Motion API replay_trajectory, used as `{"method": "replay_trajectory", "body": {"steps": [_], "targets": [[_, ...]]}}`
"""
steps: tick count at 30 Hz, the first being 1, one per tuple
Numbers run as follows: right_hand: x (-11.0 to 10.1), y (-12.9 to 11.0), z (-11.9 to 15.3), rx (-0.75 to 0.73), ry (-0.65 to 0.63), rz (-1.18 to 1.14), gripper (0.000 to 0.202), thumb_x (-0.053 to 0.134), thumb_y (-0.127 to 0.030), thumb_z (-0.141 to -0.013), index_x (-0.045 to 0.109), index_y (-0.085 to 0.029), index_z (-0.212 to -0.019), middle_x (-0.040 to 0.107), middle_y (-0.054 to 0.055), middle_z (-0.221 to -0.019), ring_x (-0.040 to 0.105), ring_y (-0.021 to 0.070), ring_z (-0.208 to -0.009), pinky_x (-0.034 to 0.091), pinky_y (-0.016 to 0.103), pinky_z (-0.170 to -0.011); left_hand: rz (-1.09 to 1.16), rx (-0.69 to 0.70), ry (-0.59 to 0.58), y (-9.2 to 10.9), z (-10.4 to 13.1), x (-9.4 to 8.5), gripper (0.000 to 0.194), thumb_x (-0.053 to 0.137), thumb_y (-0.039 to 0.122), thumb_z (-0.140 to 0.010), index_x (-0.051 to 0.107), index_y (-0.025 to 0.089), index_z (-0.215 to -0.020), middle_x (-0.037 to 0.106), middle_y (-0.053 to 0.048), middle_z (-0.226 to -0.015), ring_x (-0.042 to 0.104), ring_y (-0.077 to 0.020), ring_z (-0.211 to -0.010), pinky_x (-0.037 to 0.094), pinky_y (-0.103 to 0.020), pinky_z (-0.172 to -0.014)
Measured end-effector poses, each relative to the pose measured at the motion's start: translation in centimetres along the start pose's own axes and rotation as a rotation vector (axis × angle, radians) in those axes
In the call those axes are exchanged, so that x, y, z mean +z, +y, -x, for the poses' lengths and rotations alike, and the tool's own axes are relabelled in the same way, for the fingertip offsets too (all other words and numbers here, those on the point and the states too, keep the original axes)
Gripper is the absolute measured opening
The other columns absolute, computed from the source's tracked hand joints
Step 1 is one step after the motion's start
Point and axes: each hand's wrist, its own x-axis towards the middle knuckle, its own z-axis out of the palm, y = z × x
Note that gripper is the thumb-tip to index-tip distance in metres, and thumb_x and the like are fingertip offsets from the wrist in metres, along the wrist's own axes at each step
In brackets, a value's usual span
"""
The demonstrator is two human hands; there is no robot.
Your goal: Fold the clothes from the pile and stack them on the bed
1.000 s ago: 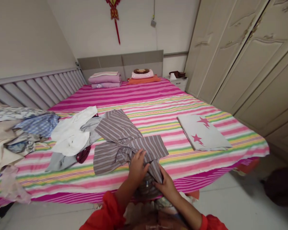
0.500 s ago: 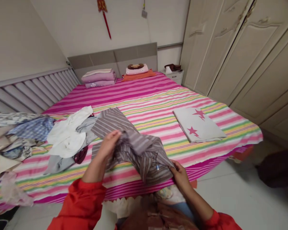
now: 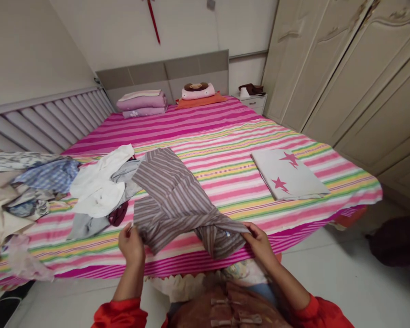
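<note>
The person's left hand (image 3: 132,244) has a narrow grip, thumb and fingers pinched on one edge of a brown-and-grey striped shirt (image 3: 181,196). The right hand (image 3: 259,239) pinches the shirt's opposite end, near a small blue-and-white label (image 3: 227,234), its grip just as narrow. Between them the shirt lies on the near part of the bed (image 3: 225,159), spread out towards the middle, its near side bunched and twisted by the right hand.

Just beside the shirt, on the left, a white garment (image 3: 100,187) lies over grey clothing (image 3: 89,226) and a small maroon piece (image 3: 118,214). Farther left I see a blue checked garment (image 3: 54,174) among other crumpled clothes. Well apart on the right, a folded light-grey cloth (image 3: 289,175) with dark pink stars lies flat on the striped bedspread (image 3: 348,182).
</note>
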Motion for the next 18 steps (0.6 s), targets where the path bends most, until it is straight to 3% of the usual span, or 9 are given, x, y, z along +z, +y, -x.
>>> {"method": "replay_trajectory", "body": {"steps": [2,5,8,10,12,15,18], "targets": [[0.0,-0.2,0.2,0.003,-0.015,0.004,0.032,0.074,-0.045,-0.068,0.075,-0.021,-0.088,0.077,0.007,-0.089,0.069,0.0259,-0.087,0.053,0.037,-0.081,-0.067,0.113,-0.075,0.7,2.3,1.7,0.023,0.053,0.042,-0.079,0.060,0.025,-0.092,0.068,-0.005,-0.093,0.063,-0.0272,-0.101,0.049,-0.048,-0.095],[0.3,-0.5,0.3,0.001,-0.032,0.002,0.031,0.074,-0.047,-0.067,0.075,-0.021,-0.085,0.077,0.006,-0.086,0.068,0.0250,-0.084,0.053,0.037,-0.080,-0.121,0.277,-0.373,2.1,5.5,5.2,0.026,0.064,0.042,-0.075,0.068,0.024,-0.093,0.072,-0.006,-0.103,0.064,-0.0265,-0.104,0.048,-0.044,-0.099],[0.4,-0.8,0.3,-0.021,-0.053,0.021,0.029,0.074,-0.047,-0.068,0.075,-0.021,-0.082,0.076,0.006,-0.085,0.068,0.0249,-0.083,0.052,0.037,-0.081,-0.258,0.473,-0.628,2.5,7.6,8.4,0.044,0.071,0.030,-0.068,0.067,0.022,-0.112,0.068,-0.009,-0.124,0.059,-0.0275,-0.119,0.043,-0.044,-0.108],[0.1,-1.1,0.4,-0.058,-0.057,0.042,0.027,0.073,-0.047,-0.070,0.075,-0.022,-0.081,0.076,0.007,-0.087,0.067,0.0252,-0.086,0.052,0.038,-0.083,-0.391,0.549,-0.680,2.2,7.8,9.6,0.059,0.066,0.016,-0.068,0.060,0.019,-0.127,0.060,-0.012,-0.137,0.052,-0.0281,-0.129,0.038,-0.046,-0.111],[-0.4,-1.3,0.4,-0.103,-0.048,0.055,0.024,0.071,-0.046,-0.071,0.075,-0.023,-0.080,0.076,0.007,-0.089,0.067,0.0256,-0.089,0.052,0.038,-0.085,-0.457,0.528,-0.643,1.8,7.2,9.9,0.066,0.056,0.007,-0.066,0.056,0.017,-0.132,0.060,-0.013,-0.137,0.052,-0.0271,-0.129,0.038,-0.046,-0.110],[-1.3,-1.3,0.3,-0.143,-0.034,0.066,0.020,0.071,-0.043,-0.071,0.074,-0.024,-0.076,0.075,0.007,-0.092,0.067,0.0257,-0.092,0.051,0.038,-0.086,-0.390,0.400,-0.624,1.9,5.0,9.0,0.067,0.048,0.005,-0.064,0.057,0.016,-0.129,0.071,-0.011,-0.117,0.063,-0.0240,-0.112,0.043,-0.043,-0.103],[-1.5,-1.2,-0.3,-0.116,0.003,0.040,0.020,0.071,-0.042,-0.069,0.071,-0.023,-0.075,0.074,0.007,-0.092,0.066,0.0251,-0.090,0.051,0.037,-0.083,-0.218,0.199,-0.792,3.2,2.9,7.6,0.044,0.048,0.016,-0.066,0.067,0.018,-0.106,0.074,-0.005,-0.093,0.066,-0.0212,-0.092,0.049,-0.037,-0.091]]}}
